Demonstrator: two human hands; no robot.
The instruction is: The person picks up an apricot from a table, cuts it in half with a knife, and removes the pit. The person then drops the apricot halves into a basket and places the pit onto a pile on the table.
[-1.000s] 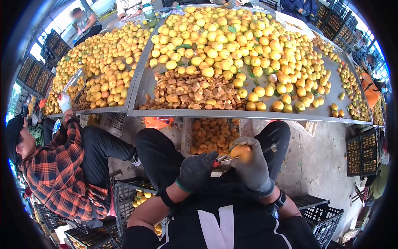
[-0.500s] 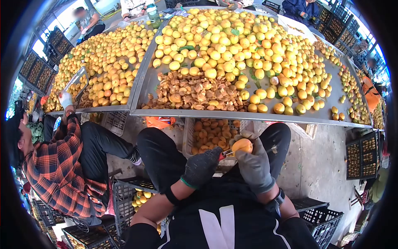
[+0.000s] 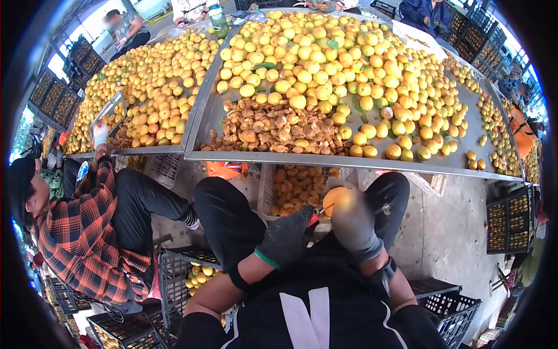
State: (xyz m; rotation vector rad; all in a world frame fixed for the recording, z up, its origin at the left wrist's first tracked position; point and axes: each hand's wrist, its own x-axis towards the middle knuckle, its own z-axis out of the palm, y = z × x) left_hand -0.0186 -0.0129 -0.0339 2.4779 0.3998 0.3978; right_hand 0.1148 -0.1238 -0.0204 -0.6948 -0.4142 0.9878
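My left hand [image 3: 285, 235], in a dark glove with a green cuff, is closed around a small tool with a red handle [image 3: 314, 218]. Its thin metal end [image 3: 320, 211] points at the apricot [image 3: 334, 200], right at the fruit's lower side. That apricot is gripped by my right hand [image 3: 356, 224], in a grey glove that is partly blurred. Both hands are over my lap. Just beyond them, under the table edge, a light plastic crate [image 3: 263, 192] holds many orange apricot pieces [image 3: 293, 189].
A metal table [image 3: 200, 131] carries heaped apricots [image 3: 325, 64] and a pile of brown, torn pieces [image 3: 279, 128]. A person in a plaid shirt [image 3: 87, 244] sits at my left. Black crates stand at my left [image 3: 174, 291] and right [image 3: 447, 314]; other people are across the table.
My right hand has turned over the apricot, and a flatter orange side of the fruit now shows. My left hand and the tool have shifted only slightly.
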